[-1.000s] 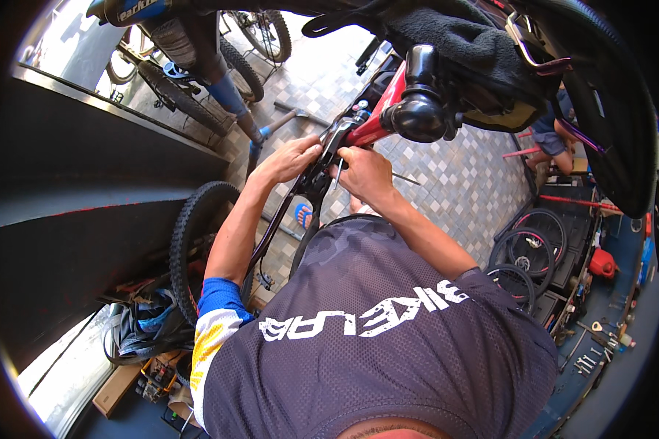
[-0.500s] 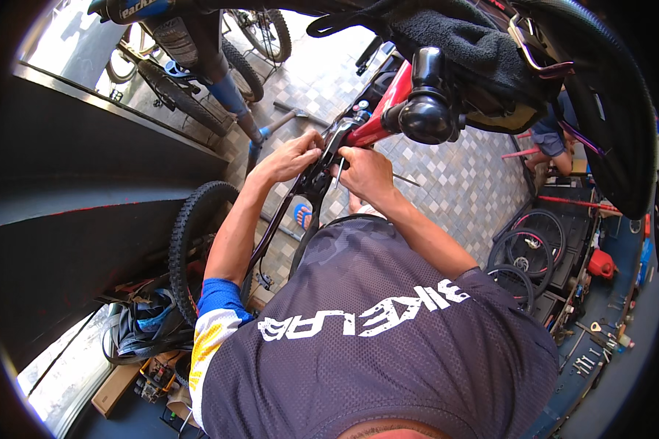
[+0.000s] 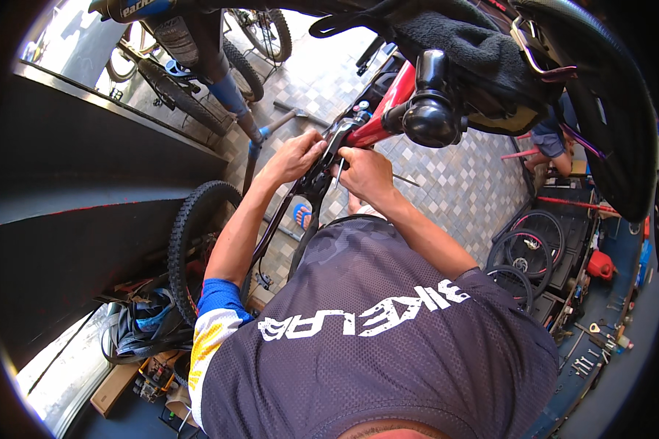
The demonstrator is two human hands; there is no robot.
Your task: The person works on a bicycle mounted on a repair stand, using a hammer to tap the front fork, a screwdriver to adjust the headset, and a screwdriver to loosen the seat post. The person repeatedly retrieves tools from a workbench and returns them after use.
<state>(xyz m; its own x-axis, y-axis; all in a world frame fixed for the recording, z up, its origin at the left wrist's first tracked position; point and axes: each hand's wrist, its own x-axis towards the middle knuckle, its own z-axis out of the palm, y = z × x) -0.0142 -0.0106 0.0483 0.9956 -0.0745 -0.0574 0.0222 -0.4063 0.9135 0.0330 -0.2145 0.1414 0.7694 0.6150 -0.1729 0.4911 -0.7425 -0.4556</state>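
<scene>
A bicycle frame with a red tube (image 3: 395,99) and a black lower section (image 3: 316,179) stands tilted in front of me. My left hand (image 3: 294,159) is closed at the left side of the black part, just below the red tube; whatever its fingertips pinch is hidden. On the opposite side, my right hand (image 3: 368,174) is closed round a thin metal rod tool (image 3: 339,171). A slender dark rod (image 3: 407,181) shows beyond that hand's right edge; I cannot tell whether it is the same tool.
A blue-and-black repair stand (image 3: 227,95) rises at left. A black clamp knob (image 3: 428,121) and grey cloth (image 3: 454,40) hang above. A knobbly tyre (image 3: 187,234) stands near my left arm. Wheels (image 3: 531,249) and wrenches (image 3: 584,362) lie at right. Another person's leg (image 3: 553,146) shows beyond.
My left hand has shifted slightly, its fingers now a little nearer the frame. My right hand and the rod tool stay in nearly the same place.
</scene>
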